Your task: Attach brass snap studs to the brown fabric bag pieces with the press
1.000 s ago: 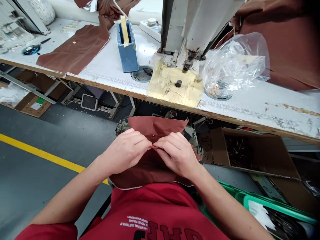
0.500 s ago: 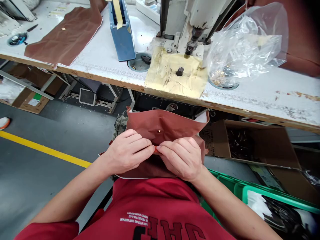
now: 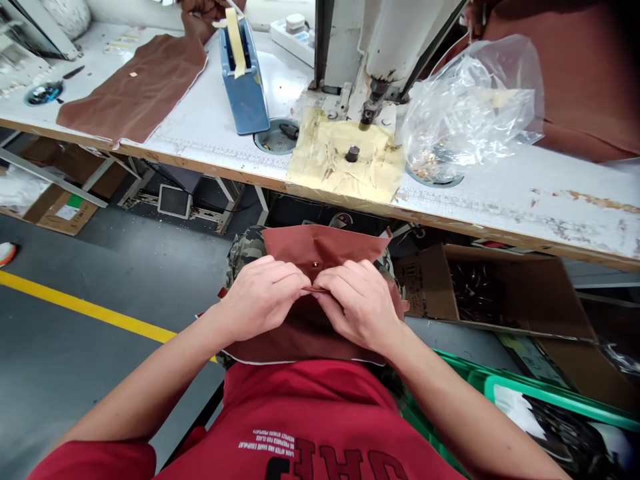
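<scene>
A reddish-brown leather-like piece (image 3: 327,245) lies across my lap, its far part raised into a flap and its near edge white. A small brass-coloured snap or rivet (image 3: 315,265) sits in the flap, just beyond my fingertips. My left hand (image 3: 267,293) and my right hand (image 3: 356,303) meet in the middle, each pinching a narrow fold or strip (image 3: 314,289) of the brown material. My fingers cover most of that strip, so whether it belongs to the larger piece is hidden.
Ahead, the white workbench (image 3: 200,157) carries a press machine (image 3: 383,60) over a taped pad (image 3: 345,177), a blue tape dispenser (image 3: 245,93), a clear plastic bag (image 3: 470,107) and more brown material (image 3: 135,83). An open cardboard box (image 3: 530,287) and green crate (image 3: 565,397) stand at right.
The flap's far edge looks flatter and its right corner has moved inward. My fingertips have come closer together, and the strip between them now appears thinner. The view has shifted slightly.
</scene>
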Tool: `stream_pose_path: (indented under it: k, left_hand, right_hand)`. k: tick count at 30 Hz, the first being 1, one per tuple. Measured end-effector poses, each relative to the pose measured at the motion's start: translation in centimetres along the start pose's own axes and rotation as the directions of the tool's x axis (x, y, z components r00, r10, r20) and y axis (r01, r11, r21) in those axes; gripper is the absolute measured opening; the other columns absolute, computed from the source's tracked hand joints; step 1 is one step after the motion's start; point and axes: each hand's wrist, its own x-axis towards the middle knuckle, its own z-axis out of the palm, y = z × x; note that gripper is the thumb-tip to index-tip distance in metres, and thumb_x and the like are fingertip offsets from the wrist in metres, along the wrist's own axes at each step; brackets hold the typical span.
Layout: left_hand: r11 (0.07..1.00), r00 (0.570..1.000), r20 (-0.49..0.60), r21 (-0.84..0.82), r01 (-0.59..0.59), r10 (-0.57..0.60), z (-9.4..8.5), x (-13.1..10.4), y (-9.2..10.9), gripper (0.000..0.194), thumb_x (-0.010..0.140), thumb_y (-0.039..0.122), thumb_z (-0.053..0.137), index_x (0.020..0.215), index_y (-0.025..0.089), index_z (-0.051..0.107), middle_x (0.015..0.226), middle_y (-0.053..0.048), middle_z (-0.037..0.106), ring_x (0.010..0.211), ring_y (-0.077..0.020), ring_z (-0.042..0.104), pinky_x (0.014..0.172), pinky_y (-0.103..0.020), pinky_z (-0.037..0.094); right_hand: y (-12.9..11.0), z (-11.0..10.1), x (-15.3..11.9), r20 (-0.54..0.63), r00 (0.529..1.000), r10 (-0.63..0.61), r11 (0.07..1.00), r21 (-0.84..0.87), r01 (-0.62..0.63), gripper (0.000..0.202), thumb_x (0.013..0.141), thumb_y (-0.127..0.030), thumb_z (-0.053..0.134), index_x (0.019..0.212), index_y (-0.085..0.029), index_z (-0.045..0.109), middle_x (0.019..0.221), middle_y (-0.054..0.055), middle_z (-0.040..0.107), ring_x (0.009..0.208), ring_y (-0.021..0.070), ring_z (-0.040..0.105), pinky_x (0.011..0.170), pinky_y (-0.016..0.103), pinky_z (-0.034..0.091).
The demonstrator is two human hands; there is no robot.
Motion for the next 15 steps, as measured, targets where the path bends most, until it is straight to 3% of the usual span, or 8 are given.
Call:
stream_pose_path:
  k: [4,7,9,12,15]
  left_hand:
    - [0.936,0.976,0.114,-0.282,0.212,-0.186,-2.9,3.3,-0.6,0.014,0.095,0.028,0.058,0.098,0.019,0.069,0.094,-0.002,0.075,0.085,-0.0164,0.068,0.076,-0.028,0.047]
    - [0.752,0.947,0.232,-0.578,0.317,-0.221,-6.2,6.2,-0.7,0.025,0.089,0.029,0.067,0.111,0.018,0.066,0.105,-0.004,0.075,0.095,-0.0192,0.070,0.081,-0.028,0.051]
    - [0.613,0.932,0.307,-0.704,0.359,-0.193,-7.9,7.3,-0.3,0.035,0.086,0.027,0.069,0.119,0.017,0.062,0.109,-0.007,0.075,0.099,-0.0207,0.070,0.082,-0.029,0.053]
    - [0.493,0.920,0.342,-0.776,0.392,-0.193,-8.7,7.3,0.4,0.042,0.084,0.026,0.071,0.123,0.018,0.059,0.110,-0.007,0.073,0.098,-0.0199,0.070,0.082,-0.029,0.053]
    - [0.500,0.917,0.326,-0.769,0.399,-0.231,-8.1,5.9,1.1,0.043,0.083,0.029,0.074,0.122,0.018,0.061,0.101,-0.005,0.072,0.091,-0.0180,0.068,0.079,-0.027,0.051]
  right_hand:
    - [1.2,-3.2,3.5,0.221,0.958,0.182,0.913,0.325,-0.248,0.012,0.093,-0.029,0.062,0.099,-0.020,0.067,0.095,0.002,0.072,0.084,0.0173,0.063,0.077,0.033,0.043]
    - [2.0,-6.9,6.9,0.382,0.903,0.196,0.688,0.602,-0.404,0.023,0.086,-0.028,0.069,0.107,-0.020,0.064,0.105,0.003,0.072,0.096,0.0192,0.066,0.083,0.031,0.049]
    - [1.9,-8.9,8.3,0.454,0.874,0.175,0.553,0.689,-0.469,0.029,0.084,-0.026,0.071,0.110,-0.019,0.062,0.107,0.004,0.073,0.099,0.0198,0.067,0.085,0.031,0.051]
    - [0.9,-10.1,8.4,0.491,0.848,0.201,0.447,0.724,-0.525,0.030,0.083,-0.024,0.072,0.111,-0.019,0.060,0.102,0.003,0.073,0.089,0.0173,0.068,0.079,0.029,0.052]
    - [-0.3,-9.4,6.8,0.486,0.845,0.222,0.377,0.757,-0.534,0.030,0.083,-0.023,0.073,0.111,-0.020,0.060,0.102,0.003,0.073,0.088,0.0156,0.067,0.080,0.028,0.052]
